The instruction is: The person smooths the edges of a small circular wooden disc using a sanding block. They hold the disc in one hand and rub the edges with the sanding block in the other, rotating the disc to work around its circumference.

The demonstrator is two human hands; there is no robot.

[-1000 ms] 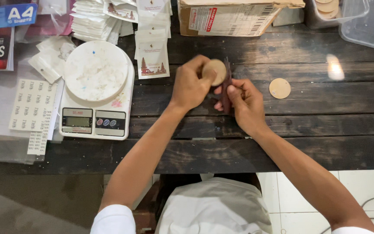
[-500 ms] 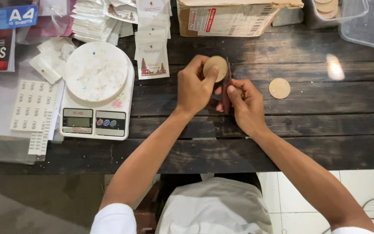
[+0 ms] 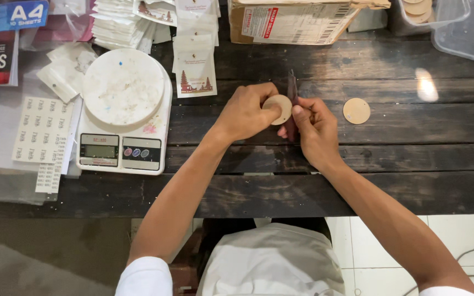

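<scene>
While the left hand [image 3: 245, 112] lowers its pinched tan disc [image 3: 278, 108] closer, the right hand [image 3: 315, 129] keeps gripping the dark strip [image 3: 291, 87], so the two now meet.

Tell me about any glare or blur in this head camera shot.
Head view: a bright glare patch lies on the dark wooden table right of the loose disc; both hands and the scale look sharp, with no obvious motion blur.
</scene>
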